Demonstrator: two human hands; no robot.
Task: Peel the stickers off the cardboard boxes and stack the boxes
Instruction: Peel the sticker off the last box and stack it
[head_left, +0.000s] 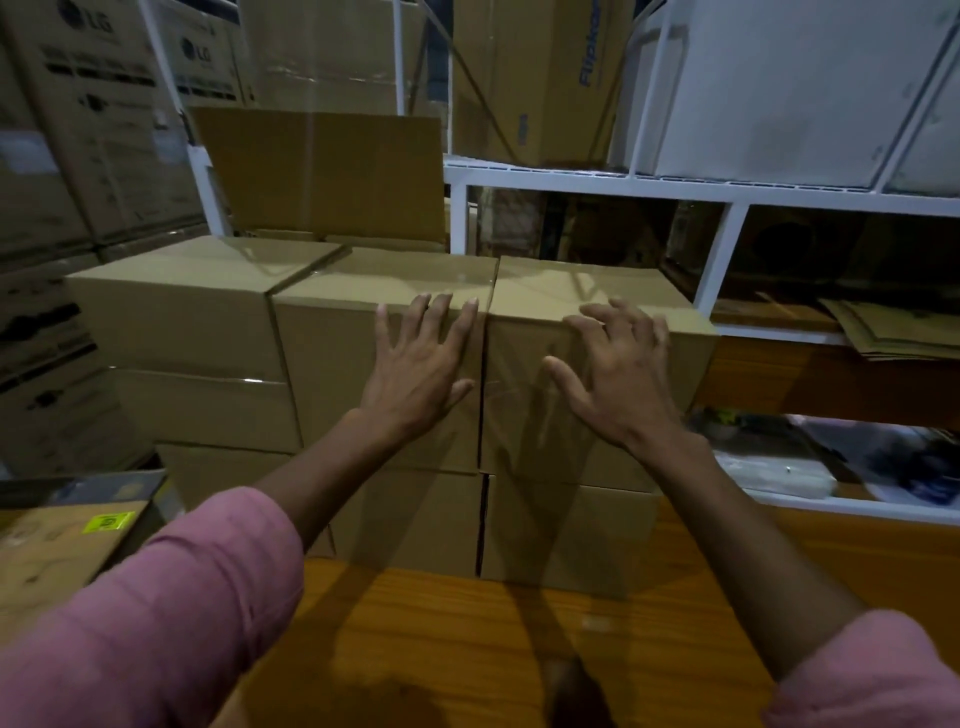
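A white metal rack (587, 188) stands at the back right. On its top shelf sit a big white box (779, 88) and a brown box with blue letters (540, 78). Lower down on the rack lie flat sheets of cardboard (893, 332) and some plastic bags (779, 475). The dark spaces in between are hard to see into. At the far left, tall printed cartons (78, 156) are piled high, some with round logos and black writing. A flat brown board (322, 176) leans upright at the back. A wooden floor (441, 649) shows at the bottom, orange-brown, with dark shadows across it.
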